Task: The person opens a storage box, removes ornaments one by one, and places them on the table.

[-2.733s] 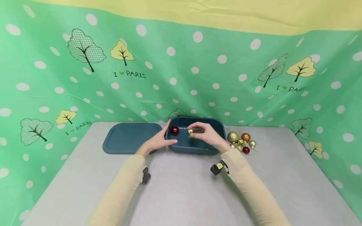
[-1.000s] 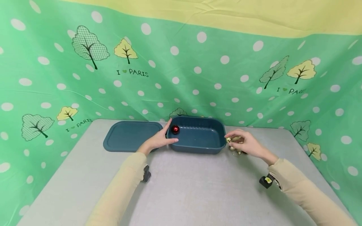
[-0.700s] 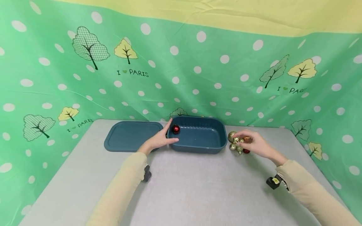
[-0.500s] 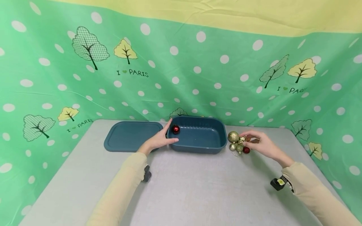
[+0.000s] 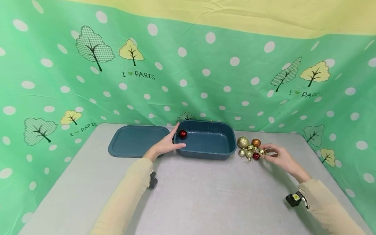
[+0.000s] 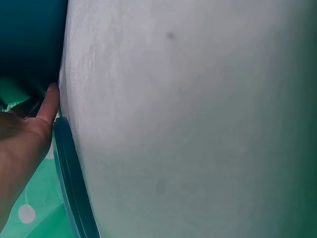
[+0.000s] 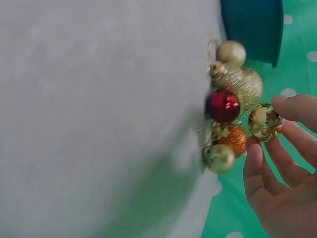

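Observation:
A blue plastic box [image 5: 205, 155] stands near the back of the table, with one shiny red bauble [image 5: 183, 134] inside at its left end. My left hand [image 5: 164, 145] rests against that end, thumb and forefinger spread and straight. To the right of the box lies a cluster of small baubles: a glittery gold bauble [image 5: 242, 142], an orange bauble [image 5: 256, 142], a red bauble [image 5: 256, 156] and several smaller gold ones. My right hand [image 5: 282, 159] is at the cluster's right side. Its thumb and fingertips pinch a shiny gold bauble [image 7: 265, 122], close above the others.
A blue lid [image 5: 135, 140] lies flat left of the box, partly behind my left hand. The grey table [image 5: 199, 192] extends toward me in front. Behind it hangs a green dotted cloth [image 5: 205, 81].
My right hand has brought the gold bauble out of the box and rightward, passing over the cluster to its right side. My left hand keeps its place at the box.

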{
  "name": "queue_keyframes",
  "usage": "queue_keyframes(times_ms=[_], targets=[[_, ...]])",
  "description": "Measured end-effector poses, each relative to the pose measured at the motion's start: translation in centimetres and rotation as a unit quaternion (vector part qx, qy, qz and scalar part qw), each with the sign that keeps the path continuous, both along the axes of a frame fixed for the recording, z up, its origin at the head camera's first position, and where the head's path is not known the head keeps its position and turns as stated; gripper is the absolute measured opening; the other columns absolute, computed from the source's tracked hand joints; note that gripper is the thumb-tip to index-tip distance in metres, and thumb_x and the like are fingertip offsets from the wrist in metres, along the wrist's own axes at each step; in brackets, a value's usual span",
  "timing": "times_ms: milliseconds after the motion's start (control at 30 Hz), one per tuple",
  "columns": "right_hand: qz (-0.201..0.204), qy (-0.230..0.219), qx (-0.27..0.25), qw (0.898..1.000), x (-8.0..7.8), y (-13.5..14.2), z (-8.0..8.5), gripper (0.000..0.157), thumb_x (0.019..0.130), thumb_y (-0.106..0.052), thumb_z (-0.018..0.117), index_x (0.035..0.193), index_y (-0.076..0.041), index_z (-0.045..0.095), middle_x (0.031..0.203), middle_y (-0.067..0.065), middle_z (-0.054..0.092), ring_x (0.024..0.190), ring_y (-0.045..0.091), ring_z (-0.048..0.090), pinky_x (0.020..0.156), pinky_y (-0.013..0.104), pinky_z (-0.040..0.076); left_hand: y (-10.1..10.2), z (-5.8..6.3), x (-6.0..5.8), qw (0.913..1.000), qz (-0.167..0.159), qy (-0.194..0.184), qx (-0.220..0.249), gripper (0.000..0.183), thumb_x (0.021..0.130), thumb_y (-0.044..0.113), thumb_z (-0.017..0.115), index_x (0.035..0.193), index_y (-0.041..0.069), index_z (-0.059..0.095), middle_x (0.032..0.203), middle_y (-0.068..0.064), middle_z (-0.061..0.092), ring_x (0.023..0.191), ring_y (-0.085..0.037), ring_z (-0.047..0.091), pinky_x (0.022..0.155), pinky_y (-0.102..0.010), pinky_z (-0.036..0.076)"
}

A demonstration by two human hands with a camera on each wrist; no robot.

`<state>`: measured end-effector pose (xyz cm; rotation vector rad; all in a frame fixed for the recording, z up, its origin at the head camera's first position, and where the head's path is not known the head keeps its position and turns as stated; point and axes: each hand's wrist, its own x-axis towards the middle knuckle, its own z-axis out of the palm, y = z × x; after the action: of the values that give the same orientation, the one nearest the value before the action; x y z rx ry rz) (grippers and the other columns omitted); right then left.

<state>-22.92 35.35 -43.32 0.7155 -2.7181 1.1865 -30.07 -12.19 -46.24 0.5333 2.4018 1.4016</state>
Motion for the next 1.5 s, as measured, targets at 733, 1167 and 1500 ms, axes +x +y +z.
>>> queue_keyframes(times_ms=[733,1167,1500], targets=[[-0.054,-0.022,0.035,0.998,-0.6,1.3,-2.1,0.036,0.083,0.003,0.071,0.117,0.010,0.060,0.116,0.030,0.059,0.095,0.046,0.061,0.078,0.053,0.051,0.0,0.0,0.0,1.0000,0.003,-0.002,-0.003,0.103,0.088,0.043,0.069,0.155,0.033,-0.009,0.161,-0.003,-0.005,0.144,-0.037,0.006,0.108,-0.058,0.023],[-0.061,-0.011,0.027,0.998,-0.3,1.5,-1.2,0.037,0.084,0.004,0.070,0.119,0.010,0.059,0.111,0.029,0.060,0.092,0.038,0.060,0.070,0.024,0.050,-0.1,0.0,-0.1,1.0000,0.000,-0.002,0.004,0.102,0.090,0.040,0.068,0.155,0.032,-0.010,0.161,-0.001,-0.007,0.144,-0.035,0.004,0.108,-0.058,0.021],[-0.027,0.000,-0.010,1.000,0.0,-0.4,0.6,0.037,0.085,0.007,0.066,0.120,0.011,0.058,0.112,0.030,0.060,0.093,0.017,0.063,0.075,0.019,0.050,0.0,0.1,0.1,1.0000,-0.003,-0.002,0.002,0.103,0.090,0.040,0.068,0.155,0.031,-0.010,0.161,-0.002,-0.008,0.144,-0.036,0.004,0.108,-0.059,0.021]])
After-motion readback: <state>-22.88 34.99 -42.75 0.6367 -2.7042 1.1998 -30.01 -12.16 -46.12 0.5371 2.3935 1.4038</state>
